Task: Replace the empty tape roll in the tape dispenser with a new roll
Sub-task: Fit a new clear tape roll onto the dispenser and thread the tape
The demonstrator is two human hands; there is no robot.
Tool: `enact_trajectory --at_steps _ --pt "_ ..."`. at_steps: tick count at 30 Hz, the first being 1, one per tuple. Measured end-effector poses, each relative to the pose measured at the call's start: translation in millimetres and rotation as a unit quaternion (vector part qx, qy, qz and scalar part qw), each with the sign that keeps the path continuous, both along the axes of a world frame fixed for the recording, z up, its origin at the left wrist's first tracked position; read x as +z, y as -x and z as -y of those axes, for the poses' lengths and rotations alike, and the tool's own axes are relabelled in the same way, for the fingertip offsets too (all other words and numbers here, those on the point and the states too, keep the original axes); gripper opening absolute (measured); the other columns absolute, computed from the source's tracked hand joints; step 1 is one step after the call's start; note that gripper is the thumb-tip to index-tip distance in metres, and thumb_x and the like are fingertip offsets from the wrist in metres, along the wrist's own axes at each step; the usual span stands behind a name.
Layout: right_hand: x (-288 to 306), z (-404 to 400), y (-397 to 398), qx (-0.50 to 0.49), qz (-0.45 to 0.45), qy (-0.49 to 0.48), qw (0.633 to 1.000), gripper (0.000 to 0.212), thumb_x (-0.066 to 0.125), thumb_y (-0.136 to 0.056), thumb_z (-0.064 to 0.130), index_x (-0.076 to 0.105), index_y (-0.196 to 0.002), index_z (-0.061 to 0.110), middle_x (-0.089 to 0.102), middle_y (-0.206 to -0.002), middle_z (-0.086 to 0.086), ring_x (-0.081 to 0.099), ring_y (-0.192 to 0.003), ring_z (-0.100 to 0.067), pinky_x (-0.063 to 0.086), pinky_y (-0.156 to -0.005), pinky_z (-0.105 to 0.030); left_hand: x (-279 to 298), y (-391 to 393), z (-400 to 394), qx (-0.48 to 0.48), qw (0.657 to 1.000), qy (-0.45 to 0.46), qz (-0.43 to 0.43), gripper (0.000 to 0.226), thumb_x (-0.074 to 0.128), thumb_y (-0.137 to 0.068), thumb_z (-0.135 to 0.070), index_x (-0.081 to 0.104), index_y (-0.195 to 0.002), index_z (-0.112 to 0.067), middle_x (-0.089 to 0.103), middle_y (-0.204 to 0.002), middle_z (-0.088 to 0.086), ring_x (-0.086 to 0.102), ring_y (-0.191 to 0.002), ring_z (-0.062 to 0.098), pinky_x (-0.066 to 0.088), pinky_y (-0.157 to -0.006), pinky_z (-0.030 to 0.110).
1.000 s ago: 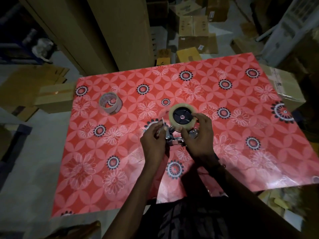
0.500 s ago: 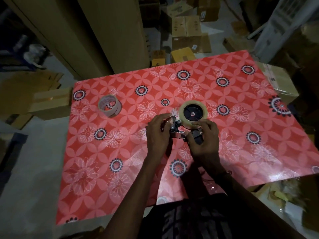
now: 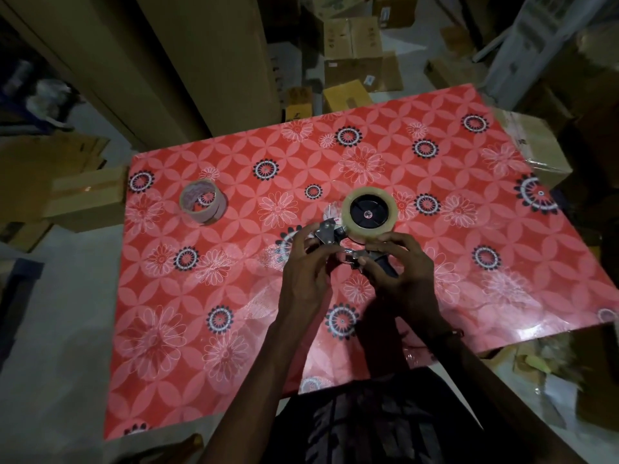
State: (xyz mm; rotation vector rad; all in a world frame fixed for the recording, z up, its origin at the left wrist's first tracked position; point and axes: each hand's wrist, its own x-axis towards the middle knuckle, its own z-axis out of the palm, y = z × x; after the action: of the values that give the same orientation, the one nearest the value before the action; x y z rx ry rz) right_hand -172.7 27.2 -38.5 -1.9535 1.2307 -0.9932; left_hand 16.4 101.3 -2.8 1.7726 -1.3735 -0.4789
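Dispenser (image 3: 348, 242) lies flat near the middle of the red flowered table (image 3: 502, 296), its long axis running from the roll at the far right down toward the handle at the near right. A full clear roll (image 3: 369, 212) already sits on the black hub, well seated as far as the dim light shows. The empty core (image 3: 203, 201) stands on its own at the far left of the table, well apart from both hands.

The left hand (image 3: 306, 262) has thumb and fingers closed around the metal front plate, just left of the roll. The right hand (image 3: 402, 272) wraps the handle end, fingers curled over the metal bracket; the handle itself is mostly hidden under the palm. Both hands are clamped on the dispenser, touching each other's fingertips at its middle.

Judging by this, the swap itself is done and what remains is threading the tape. The roll lies just beyond and to the right of the left hand's fingers, and the plate with its roller sits between that hand and the roll. So the left hand is the nearer one to draw the free end across, while the right steadies the body. Whether a free end is already peeled I cannot tell; a pale shimmer shows left of the roll.
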Motion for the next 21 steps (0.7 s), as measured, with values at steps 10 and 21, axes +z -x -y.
enact_trajectory --at_steps 10,21 --pt "-3.5 -0.1 -2.3 0.013 0.021 -0.001 1.0 0.025 0.091 -0.085 0.021 0.085 -0.109 0.015 0.07 -0.118 -0.008 0.067 -0.112 -0.023 0.048 -0.095 -0.016 10.1 16.0 5.1 0.089 0.995 -0.022 -0.046 0.029 0.057 -0.085 0.024 0.076 -0.085 0.002 0.058 -0.127 0.001 0.056 -0.094 -0.011 0.052 -0.086 0.014" --pt "13.7 53.0 -2.1 -0.002 -0.031 -0.011 0.999 0.05 0.092 -0.083 0.035 0.077 -0.128 0.018 0.063 -0.13 -0.006 0.056 -0.125 -0.021 0.046 -0.102 -0.027 -6.0 5.4 13.9 0.116 0.989 0.004 -0.093 0.035 0.077 -0.089 0.009 0.075 -0.116 -0.013 0.062 -0.132 0.002 0.066 -0.116 0.01 0.052 -0.099 0.012"
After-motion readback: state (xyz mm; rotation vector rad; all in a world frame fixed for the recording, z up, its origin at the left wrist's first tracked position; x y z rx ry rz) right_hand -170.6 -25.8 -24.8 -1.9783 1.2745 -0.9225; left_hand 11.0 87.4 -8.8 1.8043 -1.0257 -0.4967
